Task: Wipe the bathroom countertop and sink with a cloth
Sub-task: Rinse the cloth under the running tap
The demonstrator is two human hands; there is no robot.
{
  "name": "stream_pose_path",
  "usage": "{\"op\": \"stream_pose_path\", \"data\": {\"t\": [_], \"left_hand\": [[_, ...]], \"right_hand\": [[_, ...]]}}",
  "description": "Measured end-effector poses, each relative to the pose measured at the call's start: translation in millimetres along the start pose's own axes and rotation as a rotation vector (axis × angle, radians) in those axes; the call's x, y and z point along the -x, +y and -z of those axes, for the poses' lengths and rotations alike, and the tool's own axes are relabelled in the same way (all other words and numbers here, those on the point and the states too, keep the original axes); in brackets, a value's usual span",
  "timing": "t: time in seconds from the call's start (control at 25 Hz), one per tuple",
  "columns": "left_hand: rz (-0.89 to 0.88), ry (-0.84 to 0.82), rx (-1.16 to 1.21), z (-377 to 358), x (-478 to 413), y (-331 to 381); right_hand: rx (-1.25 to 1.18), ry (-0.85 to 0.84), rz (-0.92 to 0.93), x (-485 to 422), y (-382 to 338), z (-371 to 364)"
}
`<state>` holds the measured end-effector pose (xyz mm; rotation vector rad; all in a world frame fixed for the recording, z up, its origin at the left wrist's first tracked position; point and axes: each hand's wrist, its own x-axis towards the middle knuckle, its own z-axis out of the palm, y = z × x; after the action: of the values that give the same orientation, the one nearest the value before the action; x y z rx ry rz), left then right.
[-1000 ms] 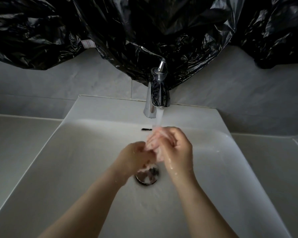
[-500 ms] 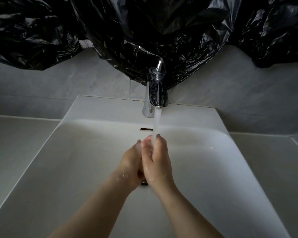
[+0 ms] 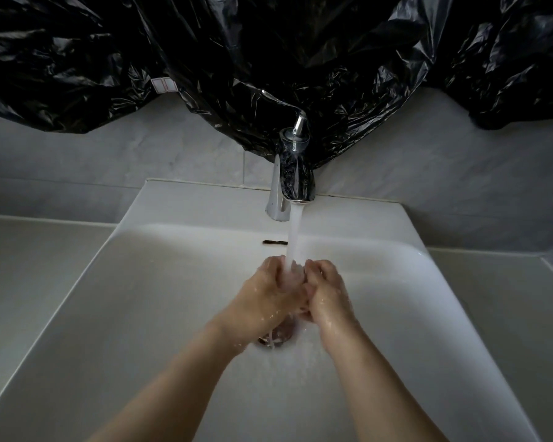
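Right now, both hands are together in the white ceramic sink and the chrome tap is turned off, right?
No, the chrome tap is running: the head view shows water streaming onto the left hand and right hand, together in the white ceramic sink.

Glossy sink [image 3: 134, 314], polished metal tap [image 3: 296, 183], crinkled plastic [image 3: 268, 59]

The left hand [image 3: 265, 295] and right hand [image 3: 328, 295] meet under the water [image 3: 294, 237], so their palms and inner fingers are hidden; whether anything lies between them cannot be told. They cover most of the drain [image 3: 276, 339]. The water crosses the overflow slot's [image 3: 272, 242] right end. The forearms and the sink's [image 3: 141, 314] front rim run off the bottom edge. The bench [image 3: 29, 266] is cut at both sides. The white label [image 3: 164, 84] on the black plastic [image 3: 268, 59] is too small to read.
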<state>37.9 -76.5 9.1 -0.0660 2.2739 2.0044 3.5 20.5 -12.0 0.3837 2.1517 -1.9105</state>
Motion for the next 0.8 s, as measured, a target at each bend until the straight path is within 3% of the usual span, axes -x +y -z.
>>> {"op": "stream_pose_path", "data": {"t": [0.04, 0.12, 0.2, 0.28, 0.36, 0.4, 0.56, 0.72, 0.8], "left_hand": [[-0.001, -0.03, -0.035, 4.9, -1.0, -0.2], [-0.012, 0.14, -0.337, 14.6, -4.0, -2.5], [-0.019, 0.231, -0.531, 20.9, -3.0, -2.0], [0.027, 0.181, -0.341, 23.9, -0.8, 1.7], [0.083, 0.192, -0.208, 26.2, -1.9, 0.3], [0.103, 0.163, -0.175, 27.7, -2.7, -0.4], [0.149, -0.165, -0.016, 39.4, 0.5, 1.5], [0.152, 0.043, -0.045, 52.4, -3.3, 0.8], [0.139, 0.069, 0.111, 49.3, -3.1, 2.2]], "right_hand": [[0.092, 0.004, 0.039, -0.2, -0.5, 7.7], [0.424, -0.006, 0.114, 0.1, 2.0, 15.1], [0.648, -0.019, 0.337, 4.4, 1.3, 12.8], [0.443, -0.258, 0.478, 11.2, -5.9, 9.5], [0.231, -0.493, 0.405, 14.7, -9.5, 7.3], [0.211, -0.516, 0.385, 14.0, -9.9, 7.4], [0.17, -0.317, 0.422, 12.1, -11.8, 13.2], [-0.058, -0.269, 0.281, 5.6, -17.6, 27.5], [0.25, -0.27, 0.317, 6.2, -14.2, 26.0]]}}
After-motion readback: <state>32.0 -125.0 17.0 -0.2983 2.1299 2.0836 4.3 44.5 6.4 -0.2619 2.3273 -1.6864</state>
